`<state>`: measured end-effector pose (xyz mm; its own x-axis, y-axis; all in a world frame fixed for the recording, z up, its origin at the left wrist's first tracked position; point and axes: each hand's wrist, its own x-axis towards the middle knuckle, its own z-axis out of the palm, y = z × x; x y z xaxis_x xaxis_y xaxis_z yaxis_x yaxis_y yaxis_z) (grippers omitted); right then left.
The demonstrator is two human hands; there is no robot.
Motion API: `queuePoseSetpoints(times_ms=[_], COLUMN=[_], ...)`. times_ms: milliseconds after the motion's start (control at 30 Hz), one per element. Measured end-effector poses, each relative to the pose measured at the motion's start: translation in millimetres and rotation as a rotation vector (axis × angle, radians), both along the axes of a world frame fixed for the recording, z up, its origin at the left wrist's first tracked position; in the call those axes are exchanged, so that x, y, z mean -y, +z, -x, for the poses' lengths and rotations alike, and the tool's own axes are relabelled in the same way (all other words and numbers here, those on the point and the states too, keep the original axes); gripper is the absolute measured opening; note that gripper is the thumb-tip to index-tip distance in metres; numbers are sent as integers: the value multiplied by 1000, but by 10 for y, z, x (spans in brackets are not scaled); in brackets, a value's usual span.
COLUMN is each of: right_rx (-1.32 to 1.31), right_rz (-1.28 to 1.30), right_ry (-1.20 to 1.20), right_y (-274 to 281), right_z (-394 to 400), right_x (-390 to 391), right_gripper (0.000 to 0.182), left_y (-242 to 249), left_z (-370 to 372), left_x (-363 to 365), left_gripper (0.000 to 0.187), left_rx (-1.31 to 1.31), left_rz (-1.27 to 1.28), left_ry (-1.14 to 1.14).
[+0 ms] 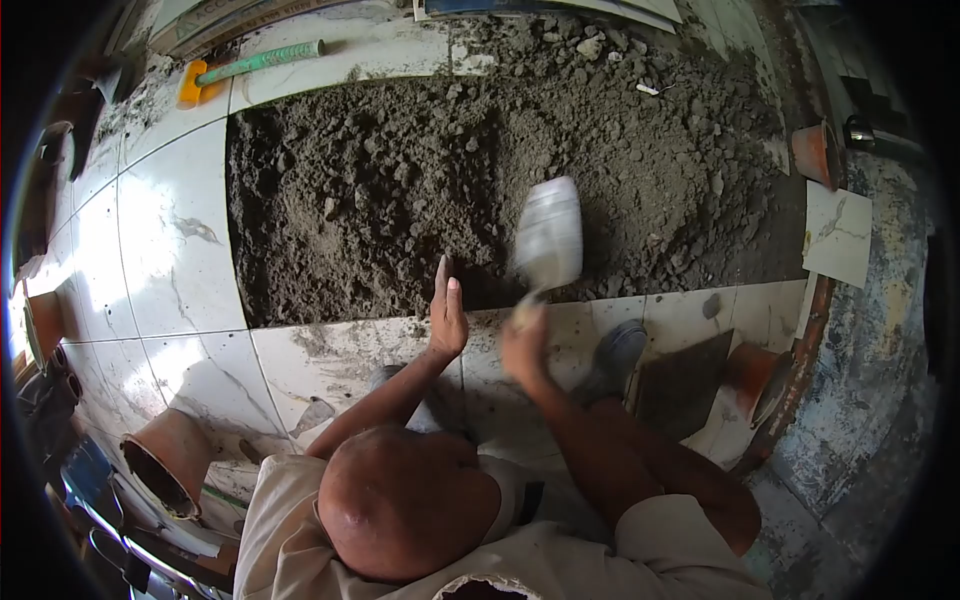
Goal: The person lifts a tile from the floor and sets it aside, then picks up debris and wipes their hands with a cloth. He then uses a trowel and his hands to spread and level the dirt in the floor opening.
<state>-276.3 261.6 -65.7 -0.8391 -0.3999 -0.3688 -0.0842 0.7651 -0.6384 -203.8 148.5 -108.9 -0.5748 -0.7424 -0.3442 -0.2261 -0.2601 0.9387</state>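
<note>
My right hand (525,345) is wrapped round the handle of a trowel (551,230). The trowel's pale blade is smeared by motion and sits over the grey, crumbly mortar bed (380,190). My left hand (449,318) is held edge-on at the near border of the bed, its fingers straight and pointing away from me, holding nothing. Lumpy, darker mortar lies on the left of the bed, while the right side looks finer and drier. Marbled white floor tiles (175,240) border the bed.
A mallet (250,65) with orange head and green handle lies on the far-left tiles. Clay-coloured buckets stand at lower left (172,455), lower right (757,380) and upper right (815,155). A loose tile piece (838,232) lies at right. Flat boxes (240,22) are at the top.
</note>
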Motion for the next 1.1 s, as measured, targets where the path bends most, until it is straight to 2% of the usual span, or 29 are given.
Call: queuePoseSetpoints(times_ms=[67, 100, 167, 200, 233, 300, 367, 433, 500, 533, 567, 633, 667, 700, 767, 833, 867, 933, 967, 1033, 1100], right_rx=[135, 127, 255, 53, 82, 80, 88, 43, 148, -1, -133, -187, 95, 9, 46, 63, -12, -106, -127, -172, 26], right_rz=[-134, -129, -106, 37, -12, -77, -249, -271, -140, -60, -64, -91, -317, -355, -279, -77, -32, -102, -216, -279, -240], right_ry=[218, 219, 124, 79, -62, -96, 181, 273, 2, -14, -52, -53, 196, 242, 268, -7, -91, 31, 234, 299, 205], right_y=[12, 155, 317, 241, 338, 283, 111, 382, 699, 612, 534, 197, -1, 43, 281, 572, 508, 110, -120, 95, 518], right_z=[-187, -83, 46, 99, 186, 305, 193, 346, 537, 690, 805, 664, 684, 655, 919, 1088, 1087, 903, 739, 824, 1013], right_x=[-55, 59, 148, 128, 223, 218, 82, 201, 459, 477, 477, 432, 322, 315, 427, 608, 614, 431, 274, 421, 545], right_gripper=[40, 40, 40, 38, 37, 40, 39, 39, 38, 36, 42, 54, 64, 60, 49, 33, 34, 37, 38, 41, 39], left_y=[-11, -10, -4, -4, -3, -2, -12, -18, -22, -20, -16, -26, -31, -43, -31, -32, -19, -17, -20, -18, -24], left_z=[4, 16, 7, 14, 8, 14, 13, 15, 10, 8, 10, 26, 30, 31, 12, 14, 6, 13, 25, 35, 12], left_x=[-15, -1, -8, 7, 4, 5, -9, -19, -9, -5, -1, 2, -4, 4, -7, 6, 4, 7, 9, 33, 18], left_gripper=[61, 61, 61, 61, 61, 61, 61, 61, 61, 61, 61, 61, 61, 61, 61, 61, 61, 61, 61, 61, 61], left_rx=[0, -3, -4, -7, -6, -5, -7, -10, -11, -11, -12, -13, -13, -13, -13, -14, -11, -11, -14, -18, -19], left_rz=[1, 5, 5, 10, 11, 13, 19, 20, 28, 31, 35, 40, 44, 49, 48, 55, 56, 60, 64, 68, 71], left_ry=[-3, 1, -5, -3, -5, -4, -4, -2, -5, -5, -7, -9, -11, -10, -8, -16, -19, -22, -23, -30, -39])
